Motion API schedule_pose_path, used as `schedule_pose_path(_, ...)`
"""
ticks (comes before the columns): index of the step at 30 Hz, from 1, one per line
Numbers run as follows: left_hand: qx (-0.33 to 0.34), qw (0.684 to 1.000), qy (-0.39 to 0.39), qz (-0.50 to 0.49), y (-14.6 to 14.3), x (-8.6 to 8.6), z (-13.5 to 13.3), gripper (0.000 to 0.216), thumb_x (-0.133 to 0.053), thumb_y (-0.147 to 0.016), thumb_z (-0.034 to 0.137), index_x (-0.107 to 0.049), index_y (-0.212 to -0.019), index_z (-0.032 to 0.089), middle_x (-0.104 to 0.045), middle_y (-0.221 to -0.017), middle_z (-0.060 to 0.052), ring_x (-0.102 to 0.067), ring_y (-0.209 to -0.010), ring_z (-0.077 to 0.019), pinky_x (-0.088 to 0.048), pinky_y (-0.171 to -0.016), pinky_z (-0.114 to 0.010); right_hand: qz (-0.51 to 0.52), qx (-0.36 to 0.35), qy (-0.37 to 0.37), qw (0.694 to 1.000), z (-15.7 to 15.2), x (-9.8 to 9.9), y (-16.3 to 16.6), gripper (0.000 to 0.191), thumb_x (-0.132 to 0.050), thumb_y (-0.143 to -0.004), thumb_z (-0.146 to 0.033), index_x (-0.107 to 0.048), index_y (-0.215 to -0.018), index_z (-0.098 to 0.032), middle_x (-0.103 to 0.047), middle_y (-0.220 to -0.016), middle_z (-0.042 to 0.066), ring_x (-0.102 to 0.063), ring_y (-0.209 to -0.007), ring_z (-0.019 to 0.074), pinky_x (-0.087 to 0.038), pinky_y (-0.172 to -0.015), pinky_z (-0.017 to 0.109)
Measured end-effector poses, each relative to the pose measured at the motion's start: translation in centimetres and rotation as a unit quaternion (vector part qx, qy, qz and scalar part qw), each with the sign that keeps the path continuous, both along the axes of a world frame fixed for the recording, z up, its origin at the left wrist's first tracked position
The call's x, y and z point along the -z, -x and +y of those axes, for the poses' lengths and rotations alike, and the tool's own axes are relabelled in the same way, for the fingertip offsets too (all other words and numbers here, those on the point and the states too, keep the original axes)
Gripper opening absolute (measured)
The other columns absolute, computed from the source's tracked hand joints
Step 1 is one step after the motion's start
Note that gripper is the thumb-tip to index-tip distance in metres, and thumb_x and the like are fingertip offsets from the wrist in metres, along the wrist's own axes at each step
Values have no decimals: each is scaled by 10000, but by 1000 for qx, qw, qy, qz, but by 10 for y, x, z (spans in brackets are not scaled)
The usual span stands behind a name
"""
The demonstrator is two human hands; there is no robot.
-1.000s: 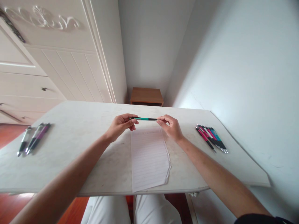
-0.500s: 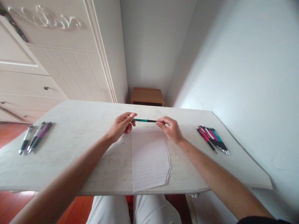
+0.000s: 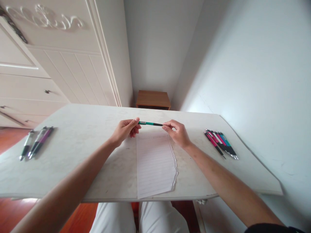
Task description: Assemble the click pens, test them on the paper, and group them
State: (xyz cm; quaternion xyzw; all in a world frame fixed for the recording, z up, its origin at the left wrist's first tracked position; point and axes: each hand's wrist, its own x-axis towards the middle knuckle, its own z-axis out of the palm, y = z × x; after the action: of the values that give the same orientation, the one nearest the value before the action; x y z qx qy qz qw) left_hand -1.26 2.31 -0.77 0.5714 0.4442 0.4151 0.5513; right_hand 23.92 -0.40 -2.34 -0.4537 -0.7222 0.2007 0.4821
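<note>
Between left hand point(image 3: 125, 131) and right hand point(image 3: 178, 132), pinched a green pen point(image 3: 149, 123) by finger-hidden ends, above the table point(image 3: 94, 129), near lined paper point(image 3: 155, 165); showed pens point(image 3: 222, 142) at right too bunched to count, and a black sleeve point(image 3: 264, 228) cut off.

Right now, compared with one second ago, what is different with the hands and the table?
The left hand shifted its grip on the green pen: its thumb moved up from the near side to the pen's end. The pen was not visibly let go. The right hand still pinches the other end; the paper, left pens and right pens stayed in place.
</note>
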Motion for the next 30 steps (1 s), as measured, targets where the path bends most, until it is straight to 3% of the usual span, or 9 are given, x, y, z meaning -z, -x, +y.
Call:
schedule_pose_path(5, -13, 999, 16, 43, -1, 2, 1, 625, -595, -752, 712, -664, -563, 121, -596, -484, -63, -498, -404, -107, -340, -398, -221, 1, -5, -3, 1000, -1, -1, 1, 260, -633, -883, -428, -721, -838, -188, -685, -792, 53, -593, -714, 171, -480, -697, 312)
schedule_pose_path(11, 2, 1000, -8, 5, -2, 3, 1, 528, -627, -785, 635, -700, -815, 113, -671, -680, -64, -500, -445, -83, -329, -407, -204, -5, -14, -14, 1000, 0, 1, 1, 255, -635, -885, -417, -717, -841, -179, -690, -790, 48, -599, -710, 158, -484, -685, 295)
schedule_pose_path(15, 7, 998, 3, -68, -2, 2, 0, 502, -729, -738, 550, -666, -1012, 134, -649, -697, -19, -490, -444, -70, -328, -409, -187, -8, -14, -26, 1000, 0, 2, 1, 205, -641, -887, -360, -717, -841, -175, -684, -779, 42, -594, -701, 152, -479, -675, 285)
schedule_pose_path(21, -22, 992, 60, -110, 0, -1, 4, 459, -757, -705, 548, -634, -746, 108, -561, -559, 9, -432, -373, -45, -256, -362, -170, -10, -9, -19, 1000, 0, 2, 0, 158, -651, -881, -318, -724, -865, -179, -691, -796, 42, -608, -724, 156, -481, -691, 284)
schedule_pose_path(26, -56, 990, 61, -114, 4, -1, 8, 453, -771, -685, 532, -643, -739, 100, -567, -546, 1, -450, -371, -55, -278, -363, -176, -45, -20, 0, 999, 3, -2, -7, 134, -659, -875, -289, -735, -889, -180, -706, -819, 49, -621, -735, 162, -481, -694, 285)
schedule_pose_path(30, -73, 993, 42, -85, 7, 0, 9, 452, -756, -698, 531, -668, -775, 95, -571, -558, 1, -453, -384, -54, -286, -364, -173, -166, -42, 27, 985, 10, -6, -28, 111, -666, -862, -219, -752, -924, -189, -721, -879, 56, -637, -762, 169, -487, -740, 298)
